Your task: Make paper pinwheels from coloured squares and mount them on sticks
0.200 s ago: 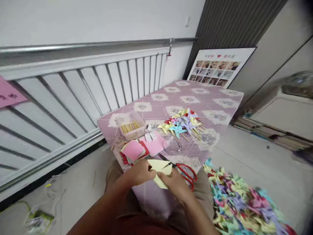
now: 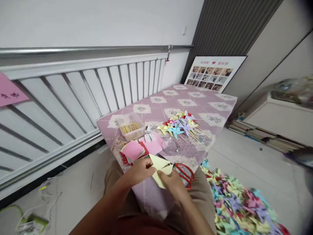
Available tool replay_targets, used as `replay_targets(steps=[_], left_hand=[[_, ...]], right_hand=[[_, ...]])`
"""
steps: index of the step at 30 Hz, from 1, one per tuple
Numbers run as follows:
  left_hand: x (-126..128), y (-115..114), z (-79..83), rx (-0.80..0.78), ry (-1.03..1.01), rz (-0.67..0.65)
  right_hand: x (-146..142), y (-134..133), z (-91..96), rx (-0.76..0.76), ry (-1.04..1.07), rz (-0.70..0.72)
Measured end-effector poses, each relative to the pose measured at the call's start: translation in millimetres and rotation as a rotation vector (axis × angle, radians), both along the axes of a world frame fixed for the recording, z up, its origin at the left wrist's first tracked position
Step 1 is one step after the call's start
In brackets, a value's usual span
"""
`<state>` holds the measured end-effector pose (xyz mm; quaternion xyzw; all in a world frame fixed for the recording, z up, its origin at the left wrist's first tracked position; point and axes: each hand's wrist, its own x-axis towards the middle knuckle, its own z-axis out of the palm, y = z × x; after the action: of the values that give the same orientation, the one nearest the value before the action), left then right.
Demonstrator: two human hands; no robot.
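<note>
1. Head view: a pale yellow sheet of paper sits between the two hands, in front of the near end of the desk.
2. The left hand has thumb and fingers clamped on the sheet's left edge; the right hand presses its thumb on the lower right part, its other fingers mostly hidden behind.
3. The sheet is thin, smooth and matt, roughly square, with a narrow slit running inward from its right side.
4. It is tilted, one corner pointing up and left, another toward the right; being nearly square, it shows no clear long axis.
5. Scissors with glossy red loop handles lie just beside the right hand, blades pointing up-left, partly hidden by the sheet.
6. Beyond the hands, on patterned cloth, rest stacked coloured squares and folded paper pinwheels on slim sticks.
</note>
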<state>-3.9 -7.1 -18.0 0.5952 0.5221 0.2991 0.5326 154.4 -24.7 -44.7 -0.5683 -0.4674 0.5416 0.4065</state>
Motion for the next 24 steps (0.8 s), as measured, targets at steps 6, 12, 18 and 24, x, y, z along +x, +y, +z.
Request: replay_targets(steps=[6,12,18,24], left_hand=[[9.3,-25.4,-29.1,-0.239,-0.609,0.415],[29.2,-45.4,-42.9,-0.310,-0.785,0.358],[44.9,-36.2,-41.5,-0.310,-0.842,0.494],[50.2,-31.6,-53.5,-0.319,-0.823,0.603]], right_hand=[[-3.7,-7.5,-7.7,-0.074,0.318,-0.170],[-9.4,-11.2,-14.9,-0.040,0.401,-0.225],[-16.2,-11.6,-21.2,-0.017,0.374,-0.250],[-22.6,-11.4,-33.7,-0.009,0.383,-0.298]])
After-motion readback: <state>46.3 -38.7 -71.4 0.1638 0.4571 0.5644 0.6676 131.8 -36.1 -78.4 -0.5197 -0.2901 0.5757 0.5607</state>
